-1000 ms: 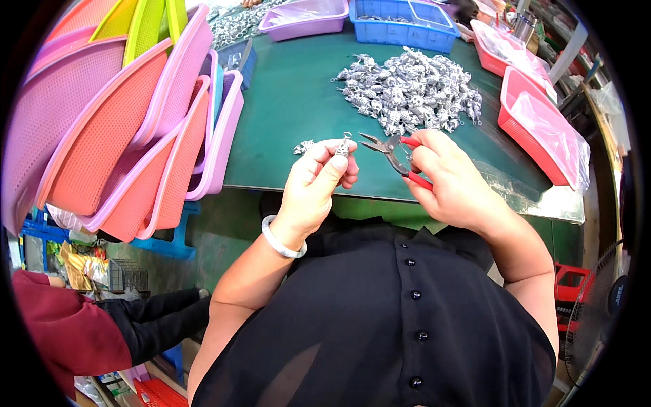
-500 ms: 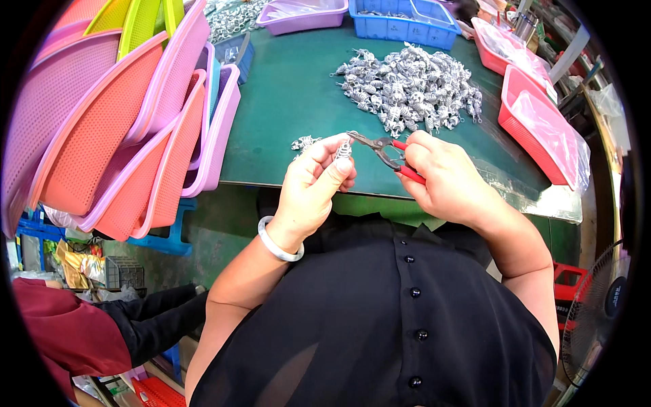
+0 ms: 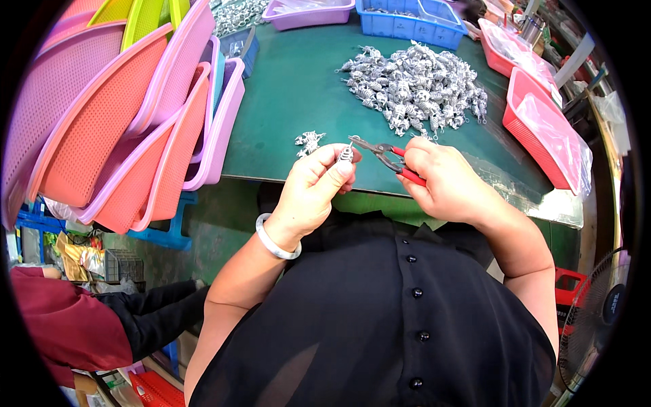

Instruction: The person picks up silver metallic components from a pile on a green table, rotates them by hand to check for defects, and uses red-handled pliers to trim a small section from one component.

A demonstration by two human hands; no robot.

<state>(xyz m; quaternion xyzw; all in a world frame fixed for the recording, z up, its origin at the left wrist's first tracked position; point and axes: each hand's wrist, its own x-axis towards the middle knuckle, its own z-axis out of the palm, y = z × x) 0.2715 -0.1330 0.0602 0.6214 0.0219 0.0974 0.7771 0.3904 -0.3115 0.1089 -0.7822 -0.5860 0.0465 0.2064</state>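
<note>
Between the thumb and fingers of my left hand [image 3: 313, 184] is a small silver coiled-wire piece [image 3: 346, 155], held upright with its thin end up. My right hand [image 3: 444, 178] grips pliers [image 3: 380, 147] with dark jaws and red handles. The jaw tips are at the top end of the wire piece; whether they pinch it is too small to tell. Just beyond my left hand lies a small cluster of similar wire pieces [image 3: 310, 141]. Farther off, right of centre, is a large heap of silver wire pieces [image 3: 413, 88] on the green table [image 3: 285, 88].
Nested pink, orange and purple perforated baskets [image 3: 102, 129] lean at the left. A blue bin [image 3: 410, 30] and a purple tray [image 3: 308, 16] stand at the back. Red baskets [image 3: 542, 146] with plastic bags line the right edge. A person in maroon [image 3: 68, 319] is at lower left; a fan [image 3: 597, 319] at lower right.
The coiled-wire piece and plier tips have shifted slightly. More of the small cluster shows beyond my left hand. Both hands keep their grip; the whole view has moved a little.
</note>
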